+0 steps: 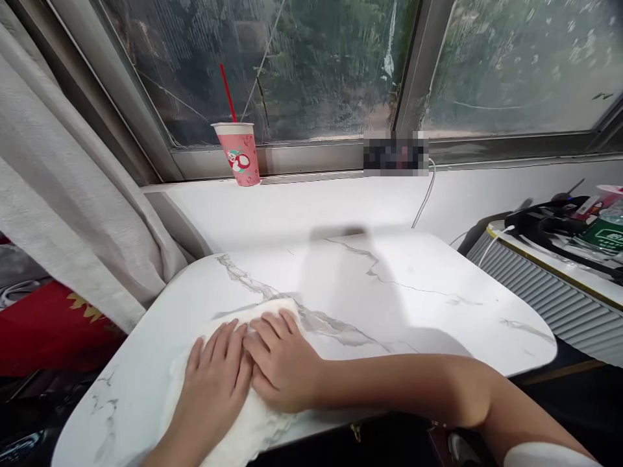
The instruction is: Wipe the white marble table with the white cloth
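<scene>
Far across the scene: a grimy window [311,65], metal-framed, with a white sill [316,207] below. Far left: a pale curtain [58,194], hanging down past the table's corner. Centre: a white marble-patterned table [413,292] with rounded corners and grey veins. Right: a ribbed white appliance [549,292], topped with dark cables and packets, too cluttered to sort out. Near left, below the table's edge: red fabric [48,331].

On the near left part of the table: a white cloth [253,421], spread flat, its near end reaching the table's near edge. On top of the cloth, side by side and touching: left hand [214,383] and right hand [282,363], both flat, fingers extended, palms pressed down, gripping nothing.

On the sill, far left of centre, upright: a pink paper cup [241,155] with a red straw [226,91].
</scene>
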### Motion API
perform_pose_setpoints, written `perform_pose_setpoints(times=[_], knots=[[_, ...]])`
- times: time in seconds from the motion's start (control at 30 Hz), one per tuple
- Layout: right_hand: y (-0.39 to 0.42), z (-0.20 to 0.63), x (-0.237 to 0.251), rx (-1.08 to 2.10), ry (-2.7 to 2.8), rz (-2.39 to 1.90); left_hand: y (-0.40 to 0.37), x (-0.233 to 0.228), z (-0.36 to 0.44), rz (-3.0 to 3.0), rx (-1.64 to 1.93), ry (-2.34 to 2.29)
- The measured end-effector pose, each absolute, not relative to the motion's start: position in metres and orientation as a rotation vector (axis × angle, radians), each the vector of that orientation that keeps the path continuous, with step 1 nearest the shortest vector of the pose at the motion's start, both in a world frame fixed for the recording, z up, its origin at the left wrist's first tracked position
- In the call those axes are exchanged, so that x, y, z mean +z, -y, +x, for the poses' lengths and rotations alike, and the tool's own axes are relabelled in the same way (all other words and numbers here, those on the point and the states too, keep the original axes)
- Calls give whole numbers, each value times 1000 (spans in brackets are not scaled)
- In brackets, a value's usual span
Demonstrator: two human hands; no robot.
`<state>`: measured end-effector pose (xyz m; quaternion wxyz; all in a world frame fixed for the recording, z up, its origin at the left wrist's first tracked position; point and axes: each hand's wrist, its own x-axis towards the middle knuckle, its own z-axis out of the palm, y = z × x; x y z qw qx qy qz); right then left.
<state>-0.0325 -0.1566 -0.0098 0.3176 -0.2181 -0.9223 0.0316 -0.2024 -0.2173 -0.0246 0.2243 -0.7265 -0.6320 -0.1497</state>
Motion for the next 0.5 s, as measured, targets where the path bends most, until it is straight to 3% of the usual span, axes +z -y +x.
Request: perform_pose_setpoints(times=[0.33,0.5], knots=[[31,-77,-12,162,2416,-787,74,1,-231,-2150,-505,2034],[-34,-87,-4,347,2374,-910,-2,8,-237,-2156,-584,2117]])
